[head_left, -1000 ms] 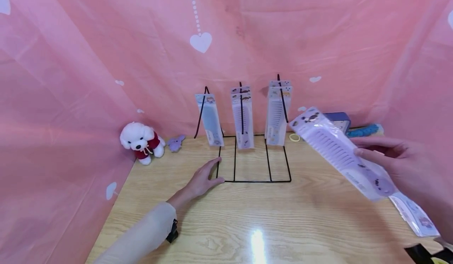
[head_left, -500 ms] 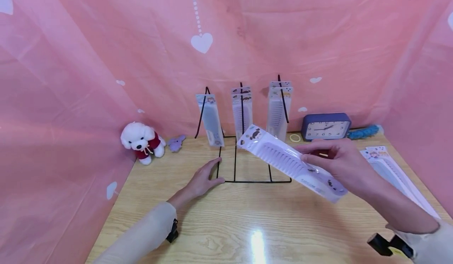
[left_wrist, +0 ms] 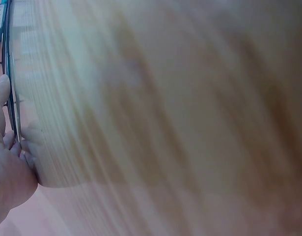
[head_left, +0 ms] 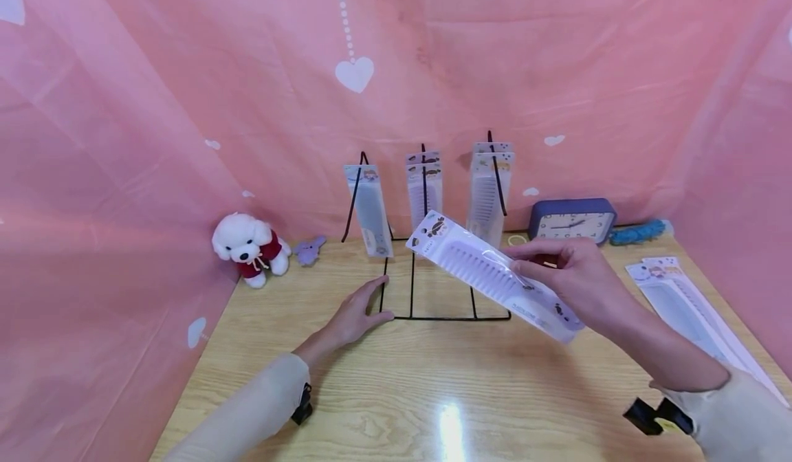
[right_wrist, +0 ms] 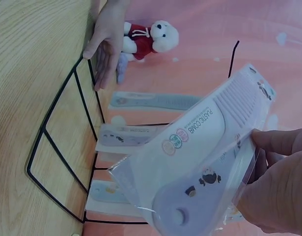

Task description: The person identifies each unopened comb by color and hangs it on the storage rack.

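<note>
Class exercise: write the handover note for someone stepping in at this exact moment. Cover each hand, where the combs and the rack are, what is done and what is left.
Left hand: open, flat on the table, touching the wire rack at its front left corner.
Right hand: pinches a packaged comb, held tilted in the air in front of the rack.
Done: packaged combs hang on all three hooks.
Left: the held comb is not yet hung; more packaged combs lie on the table at the right.

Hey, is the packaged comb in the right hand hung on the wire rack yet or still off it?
Off it: right hand holds the packaged comb tilted before the wire rack.
</note>
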A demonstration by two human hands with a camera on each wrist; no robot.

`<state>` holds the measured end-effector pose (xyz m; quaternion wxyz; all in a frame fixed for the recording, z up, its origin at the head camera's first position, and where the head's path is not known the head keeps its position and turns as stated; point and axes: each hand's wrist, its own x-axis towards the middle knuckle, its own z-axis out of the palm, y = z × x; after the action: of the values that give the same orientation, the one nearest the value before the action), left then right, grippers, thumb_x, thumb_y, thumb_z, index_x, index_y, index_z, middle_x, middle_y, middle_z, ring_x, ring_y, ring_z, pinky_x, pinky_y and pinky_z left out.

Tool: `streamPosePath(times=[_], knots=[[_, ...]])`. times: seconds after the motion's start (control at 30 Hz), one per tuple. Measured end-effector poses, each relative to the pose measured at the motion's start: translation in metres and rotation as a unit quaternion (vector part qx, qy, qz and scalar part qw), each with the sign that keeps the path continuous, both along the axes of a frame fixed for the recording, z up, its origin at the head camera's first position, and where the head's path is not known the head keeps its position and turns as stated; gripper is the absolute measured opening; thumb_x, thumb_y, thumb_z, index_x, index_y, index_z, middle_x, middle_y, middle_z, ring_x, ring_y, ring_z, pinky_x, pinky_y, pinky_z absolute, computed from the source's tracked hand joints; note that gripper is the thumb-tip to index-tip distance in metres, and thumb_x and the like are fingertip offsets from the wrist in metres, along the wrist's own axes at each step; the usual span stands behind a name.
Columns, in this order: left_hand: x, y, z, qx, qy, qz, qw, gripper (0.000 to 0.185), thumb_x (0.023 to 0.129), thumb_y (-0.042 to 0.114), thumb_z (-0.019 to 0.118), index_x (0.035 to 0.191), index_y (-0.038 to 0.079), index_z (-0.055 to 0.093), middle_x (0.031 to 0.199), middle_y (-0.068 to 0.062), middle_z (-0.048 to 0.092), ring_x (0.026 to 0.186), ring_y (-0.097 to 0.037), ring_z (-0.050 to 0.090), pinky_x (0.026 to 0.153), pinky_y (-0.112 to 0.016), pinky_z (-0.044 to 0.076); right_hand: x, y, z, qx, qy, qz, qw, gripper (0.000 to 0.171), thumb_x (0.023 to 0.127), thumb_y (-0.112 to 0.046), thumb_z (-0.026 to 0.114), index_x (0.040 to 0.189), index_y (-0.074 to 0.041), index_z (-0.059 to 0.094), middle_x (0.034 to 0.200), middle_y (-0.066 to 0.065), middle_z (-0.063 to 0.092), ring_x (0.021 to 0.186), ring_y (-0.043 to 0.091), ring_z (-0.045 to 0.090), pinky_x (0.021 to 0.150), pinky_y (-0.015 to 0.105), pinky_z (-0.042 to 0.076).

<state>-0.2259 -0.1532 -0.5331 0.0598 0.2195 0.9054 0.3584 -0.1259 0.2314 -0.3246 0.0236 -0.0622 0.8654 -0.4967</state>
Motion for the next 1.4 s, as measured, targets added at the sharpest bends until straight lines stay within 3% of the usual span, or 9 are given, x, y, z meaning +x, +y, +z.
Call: streamPosePath(times=[0.3, 0.4, 0.63, 0.83, 1.0, 1.3, 1.4], knots=[[0.0, 0.0, 0.001, -0.002, -0.004, -0.001, 1.0, 0.083, 0.099, 0.042, 0.077, 0.167, 0.016, 0.035, 0.17, -0.003, 0.036, 0.157, -0.025, 0.032, 0.126, -0.047, 0.029, -0.004, -0.003, -0.004, 0.016, 0.01, -0.018, 1.0, 0.034, 0.103, -0.021, 0.074, 0.136, -0.012, 0.074, 0.131, 0.017, 0.072, 0.102, 0.026, 0.07, 0.075, 0.029, 0.055], [0.0, -0.001, 0.002, -0.002, -0.005, -0.003, 1.0, 0.083, 0.099, 0.041, 0.077, 0.167, 0.016, 0.035, 0.17, -0.002, 0.036, 0.157, -0.025, 0.031, 0.127, -0.047, 0.029, -0.007, -0.005, -0.005, 0.026, 0.033, -0.028, 0.999, 0.033, 0.103, -0.02, 0.074, 0.134, -0.01, 0.075, 0.129, 0.017, 0.073, 0.101, 0.029, 0.069, 0.074, 0.028, 0.055], [-0.002, -0.003, 0.002, -0.006, 0.009, -0.004, 0.9999, 0.084, 0.099, 0.043, 0.076, 0.167, 0.016, 0.035, 0.17, -0.002, 0.037, 0.157, -0.023, 0.032, 0.126, -0.045, 0.03, -0.035, -0.023, -0.015, 0.053, 0.094, -0.051, 0.993, 0.028, 0.101, -0.014, 0.075, 0.127, -0.003, 0.077, 0.116, 0.017, 0.076, 0.091, 0.028, 0.065, 0.073, 0.025, 0.051], [-0.003, -0.002, 0.0, -0.003, 0.01, -0.005, 0.9999, 0.084, 0.099, 0.043, 0.077, 0.167, 0.016, 0.036, 0.17, -0.003, 0.038, 0.157, -0.025, 0.032, 0.126, -0.046, 0.03, -0.069, -0.044, -0.035, 0.049, 0.075, -0.044, 0.995, 0.028, 0.102, -0.009, 0.071, 0.127, 0.003, 0.075, 0.11, 0.019, 0.076, 0.091, 0.032, 0.067, 0.075, 0.033, 0.054], [0.0, 0.0, 0.001, -0.001, 0.001, 0.001, 1.0, 0.083, 0.099, 0.042, 0.076, 0.167, 0.016, 0.036, 0.17, -0.002, 0.037, 0.156, -0.025, 0.032, 0.126, -0.046, 0.03, -0.089, -0.057, -0.051, 0.025, 0.062, -0.028, 0.997, 0.024, 0.103, -0.009, 0.069, 0.121, 0.006, 0.075, 0.111, 0.021, 0.075, 0.092, 0.032, 0.068, 0.073, 0.032, 0.057], [-0.001, -0.001, 0.001, 0.002, 0.007, -0.007, 0.9999, 0.083, 0.099, 0.04, 0.077, 0.167, 0.015, 0.036, 0.17, -0.003, 0.037, 0.156, -0.024, 0.032, 0.126, -0.046, 0.03, -0.109, -0.086, -0.068, -0.041, 0.037, -0.039, 0.998, 0.021, 0.102, -0.005, 0.068, 0.119, 0.007, 0.074, 0.102, 0.018, 0.072, 0.089, 0.027, 0.07, 0.082, 0.039, 0.065], [0.0, -0.002, 0.001, 0.005, 0.009, -0.01, 0.9999, 0.083, 0.1, 0.04, 0.076, 0.167, 0.014, 0.035, 0.17, -0.004, 0.037, 0.156, -0.025, 0.032, 0.126, -0.046, 0.03, -0.113, -0.092, -0.069, -0.048, 0.029, -0.047, 0.997, 0.023, 0.103, -0.005, 0.067, 0.122, 0.008, 0.072, 0.105, 0.02, 0.071, 0.094, 0.033, 0.071, 0.084, 0.04, 0.064]])
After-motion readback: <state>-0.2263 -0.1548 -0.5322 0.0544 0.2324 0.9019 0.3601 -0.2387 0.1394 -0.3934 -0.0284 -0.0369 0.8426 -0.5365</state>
